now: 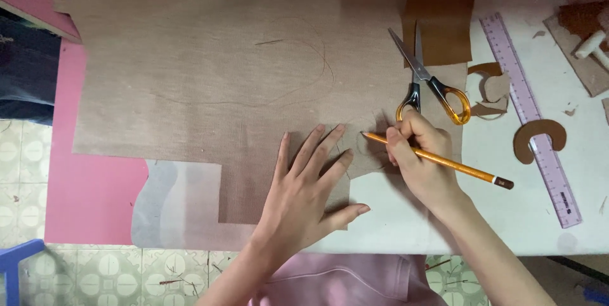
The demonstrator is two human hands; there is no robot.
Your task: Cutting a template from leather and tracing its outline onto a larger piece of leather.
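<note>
My left hand [304, 185] lies flat with fingers spread on a large piece of tan fabric [209, 71], pressing down near its lower right corner. My right hand [422, 160] grips an orange pencil [457, 166], its tip touching the fabric just right of my left fingertips. Faint curved pencil lines show on the fabric higher up. The fabric covers most of the table.
Orange-handled scissors [425, 84] lie shut just above my right hand. A pink ruler [533, 116] runs down the white table [507, 217] at right, with a brown C-shaped cutout [539, 135], brown leather scraps [438, 14] and a pink board [89, 192] at left.
</note>
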